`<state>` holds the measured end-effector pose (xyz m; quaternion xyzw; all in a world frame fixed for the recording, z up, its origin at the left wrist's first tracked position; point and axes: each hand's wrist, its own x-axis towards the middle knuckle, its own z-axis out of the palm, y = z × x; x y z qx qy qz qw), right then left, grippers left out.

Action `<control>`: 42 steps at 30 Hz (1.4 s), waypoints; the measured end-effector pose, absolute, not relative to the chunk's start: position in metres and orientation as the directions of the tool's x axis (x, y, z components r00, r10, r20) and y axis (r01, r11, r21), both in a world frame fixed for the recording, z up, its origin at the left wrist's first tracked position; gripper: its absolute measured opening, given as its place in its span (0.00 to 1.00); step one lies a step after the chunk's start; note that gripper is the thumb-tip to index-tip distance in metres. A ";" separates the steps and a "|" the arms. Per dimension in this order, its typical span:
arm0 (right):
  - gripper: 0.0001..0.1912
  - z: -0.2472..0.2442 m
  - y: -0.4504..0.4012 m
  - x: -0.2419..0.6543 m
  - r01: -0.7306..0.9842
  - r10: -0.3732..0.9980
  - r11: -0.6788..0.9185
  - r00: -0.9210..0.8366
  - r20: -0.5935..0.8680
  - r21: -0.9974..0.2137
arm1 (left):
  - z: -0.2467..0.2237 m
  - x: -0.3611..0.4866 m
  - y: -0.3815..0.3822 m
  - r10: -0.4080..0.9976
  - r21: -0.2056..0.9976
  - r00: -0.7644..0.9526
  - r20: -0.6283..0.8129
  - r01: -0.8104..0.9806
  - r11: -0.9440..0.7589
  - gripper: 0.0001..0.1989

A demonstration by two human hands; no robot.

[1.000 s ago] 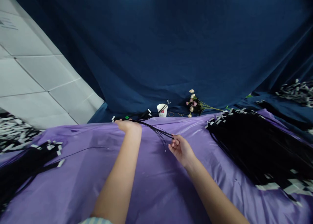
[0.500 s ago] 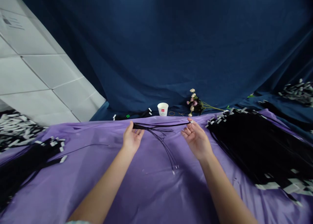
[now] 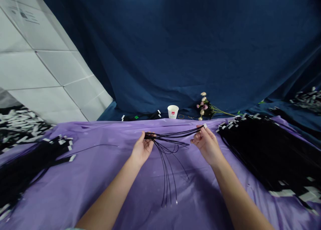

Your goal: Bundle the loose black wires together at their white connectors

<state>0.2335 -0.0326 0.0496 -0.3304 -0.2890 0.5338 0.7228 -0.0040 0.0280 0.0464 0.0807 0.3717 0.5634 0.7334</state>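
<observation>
Two hands (image 3: 142, 150) hold one wire bundle (image 3: 168, 135), one cup (image 3: 173, 112) beyond.

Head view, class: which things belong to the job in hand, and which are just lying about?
In the job:
Black wires, held between left hand and right hand
White wire end, in the right hand
Probably the left pile and right pile, which look alike

Likely just lying about:
Paper cup
Flowers
</observation>
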 end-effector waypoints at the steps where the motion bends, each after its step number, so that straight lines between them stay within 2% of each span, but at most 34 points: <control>1: 0.18 0.050 -0.033 0.233 -0.576 0.961 0.216 0.267 0.068 -0.789 | 0.047 -0.004 0.027 0.883 0.532 0.103 -0.457 -0.765 0.364 0.14; 5: 0.22 0.051 -0.034 0.230 -0.562 0.954 0.222 0.295 0.057 -0.797 | 0.047 0.001 0.022 0.874 0.539 0.139 -0.466 -0.738 0.405 0.16; 9: 0.23 0.046 -0.028 0.230 -0.547 0.930 0.216 0.368 -0.001 -0.809 | 0.037 0.008 0.018 0.874 0.610 0.148 -0.462 -0.663 0.434 0.15; 17: 0.26 0.036 -0.021 0.221 -0.475 0.870 0.255 0.492 -0.014 -0.843 | 0.025 0.011 0.018 0.927 0.830 0.249 -0.280 -0.422 0.364 0.11; 23: 0.25 0.032 -0.023 0.205 -0.262 0.855 0.204 0.517 0.041 -0.943 | 0.017 0.005 0.022 0.903 0.892 0.373 -0.215 -0.302 0.337 0.15; 28: 0.23 0.024 -0.026 0.198 0.053 0.892 0.106 0.435 0.118 -0.993 | 0.006 0.007 0.024 0.889 0.928 0.417 -0.192 -0.218 0.303 0.18; 31: 0.22 0.023 -0.030 0.188 0.304 0.911 0.110 0.350 0.218 -0.946 | 0.004 0.007 0.024 0.874 0.944 0.455 -0.173 -0.177 0.280 0.17; 35: 0.15 0.022 -0.034 0.169 0.587 0.934 0.114 0.211 0.287 -0.801 | 0.004 0.003 0.024 0.842 0.948 0.508 -0.181 -0.139 0.288 0.17; 38: 0.12 0.020 -0.033 0.160 0.725 0.940 0.068 0.183 0.287 -0.685 | 0.003 0.000 0.027 0.815 0.939 0.540 -0.211 -0.119 0.321 0.19; 42: 0.14 0.015 -0.033 0.158 0.841 0.936 0.026 0.169 0.307 -0.540 | 0.003 -0.001 0.029 0.803 0.928 0.544 -0.244 -0.110 0.356 0.20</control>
